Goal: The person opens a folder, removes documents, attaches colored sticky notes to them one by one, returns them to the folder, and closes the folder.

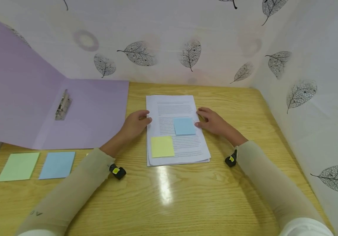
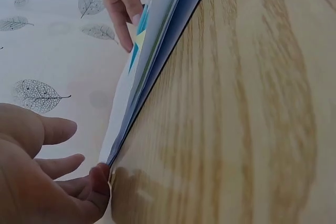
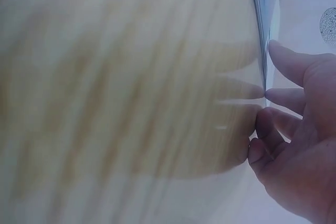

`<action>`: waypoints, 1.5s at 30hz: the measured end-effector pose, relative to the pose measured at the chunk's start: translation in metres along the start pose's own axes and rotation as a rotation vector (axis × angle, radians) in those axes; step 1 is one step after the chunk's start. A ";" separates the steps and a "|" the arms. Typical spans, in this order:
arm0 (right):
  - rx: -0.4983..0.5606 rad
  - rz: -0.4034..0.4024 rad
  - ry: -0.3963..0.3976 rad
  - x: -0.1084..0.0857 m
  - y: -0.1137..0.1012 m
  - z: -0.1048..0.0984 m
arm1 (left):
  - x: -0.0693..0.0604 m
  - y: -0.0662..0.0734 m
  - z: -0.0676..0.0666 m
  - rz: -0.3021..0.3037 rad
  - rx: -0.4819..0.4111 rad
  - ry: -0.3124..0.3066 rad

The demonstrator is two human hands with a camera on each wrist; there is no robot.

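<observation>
A stack of printed paper lies on the wooden table. On its top sheet sit a blue sticky note and a yellow sticky note. My left hand is at the stack's left edge; the left wrist view has its lower fingertips against the paper's edge, thumb held apart. From the other side my right hand touches the right edge, fingers loosely bent, with the thumb near the top sheet in the right wrist view. Neither hand grips the paper. Lower sheets stick out slightly at the bottom.
An open purple folder with a metal clip lies at the left, its cover leaning up. Nearer me are a green note pad and a blue note pad; another yellow piece is mostly behind my left sleeve. Leaf-patterned cloth surrounds the table.
</observation>
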State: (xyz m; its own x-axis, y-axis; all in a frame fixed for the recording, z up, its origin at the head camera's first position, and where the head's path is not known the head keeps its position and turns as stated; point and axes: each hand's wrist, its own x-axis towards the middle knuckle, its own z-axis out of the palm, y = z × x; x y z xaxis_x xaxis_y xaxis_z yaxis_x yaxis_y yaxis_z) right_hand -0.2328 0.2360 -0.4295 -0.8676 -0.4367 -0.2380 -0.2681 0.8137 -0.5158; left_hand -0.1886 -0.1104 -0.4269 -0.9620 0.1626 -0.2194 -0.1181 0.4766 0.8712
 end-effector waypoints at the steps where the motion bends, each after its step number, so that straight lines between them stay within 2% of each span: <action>1: 0.000 -0.005 0.000 -0.001 0.000 0.000 | 0.000 0.001 0.001 -0.004 -0.013 0.000; 5: 0.008 -0.019 -0.007 -0.004 -0.001 0.001 | -0.001 0.003 0.003 -0.009 -0.063 0.017; 13: 0.023 -0.023 -0.005 -0.009 -0.005 0.001 | 0.000 0.002 0.003 0.028 -0.174 0.059; 22: 0.032 -0.016 -0.011 -0.009 -0.007 0.001 | 0.009 -0.004 0.004 0.043 -0.389 0.104; 25: 0.029 -0.023 -0.010 -0.009 -0.006 0.002 | 0.009 -0.003 0.006 0.039 -0.358 0.090; 30: 0.035 -0.021 -0.008 -0.009 -0.005 0.003 | 0.007 -0.003 0.010 0.051 -0.249 0.011; 35: 0.039 -0.015 -0.009 -0.010 -0.003 0.003 | 0.006 -0.003 0.014 0.045 -0.282 -0.067; 40: 0.056 -0.014 -0.002 -0.011 -0.003 0.003 | 0.006 -0.005 0.014 0.031 -0.285 -0.034; 45: 0.135 0.002 0.057 -0.013 -0.002 0.004 | 0.006 -0.006 0.011 0.051 -0.305 -0.002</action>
State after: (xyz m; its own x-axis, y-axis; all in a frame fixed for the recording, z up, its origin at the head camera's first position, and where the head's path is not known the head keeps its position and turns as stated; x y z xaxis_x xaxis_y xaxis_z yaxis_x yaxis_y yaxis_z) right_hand -0.2197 0.2388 -0.4288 -0.8915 -0.4092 -0.1944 -0.2104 0.7540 -0.6222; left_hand -0.1907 -0.1025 -0.4381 -0.9681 0.1820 -0.1724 -0.1382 0.1863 0.9727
